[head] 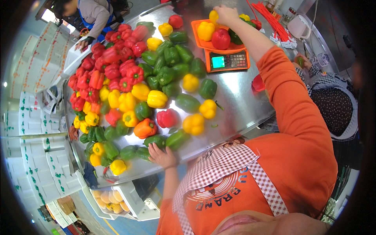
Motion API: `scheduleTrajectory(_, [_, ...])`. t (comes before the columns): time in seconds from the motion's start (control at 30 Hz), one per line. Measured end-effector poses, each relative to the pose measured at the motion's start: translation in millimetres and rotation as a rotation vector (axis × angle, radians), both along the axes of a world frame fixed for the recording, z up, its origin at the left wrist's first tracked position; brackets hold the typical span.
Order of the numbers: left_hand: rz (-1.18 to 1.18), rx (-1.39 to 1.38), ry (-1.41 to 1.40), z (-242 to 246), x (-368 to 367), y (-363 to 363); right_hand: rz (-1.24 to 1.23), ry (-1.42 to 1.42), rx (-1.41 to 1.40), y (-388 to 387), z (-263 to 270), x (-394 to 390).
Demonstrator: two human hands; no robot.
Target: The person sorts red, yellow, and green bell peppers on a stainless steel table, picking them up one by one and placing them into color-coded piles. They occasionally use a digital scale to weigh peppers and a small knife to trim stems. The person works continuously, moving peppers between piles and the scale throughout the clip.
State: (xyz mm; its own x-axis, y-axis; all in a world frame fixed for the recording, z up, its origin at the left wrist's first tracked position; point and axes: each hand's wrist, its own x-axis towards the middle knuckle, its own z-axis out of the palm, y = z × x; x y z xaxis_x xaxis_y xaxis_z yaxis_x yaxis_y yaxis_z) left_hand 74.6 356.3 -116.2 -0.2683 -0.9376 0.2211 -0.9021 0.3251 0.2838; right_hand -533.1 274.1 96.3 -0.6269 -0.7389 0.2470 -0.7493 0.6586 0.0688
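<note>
My right hand (226,15) grips a yellow bell pepper (213,16) over the orange tray (200,43) of a digital kitchen scale (228,60). In that tray lie another yellow pepper (206,31), a red pepper (221,38) and a partly hidden green one (235,37). My left hand (162,157) rests at the near side of the metal table with its fingers against a green bell pepper (155,141); whether it grips the pepper is unclear. A large pile of red peppers (113,58), with green and yellow ones, covers the table's left half.
A person's gloved hand (84,43) is by a white box at the far left. At the right, another person holds a green pepper (300,61). Red ties (270,20), jars and a white jug (299,26) stand beyond the scale. Below the table is a foam box of netted fruit (110,201).
</note>
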Motion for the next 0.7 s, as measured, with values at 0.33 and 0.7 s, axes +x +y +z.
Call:
scheduleTrajectory(0.33, [0.021, -0.003, 0.026, -2, -1, -2, 0.605, -0.565, -0.639, 104, -24, 132])
scheduleTrajectory(0.7, [0.024, -0.011, -0.009, 2, -3, -2, 0.761, -0.584, -0.275, 111, -141, 307])
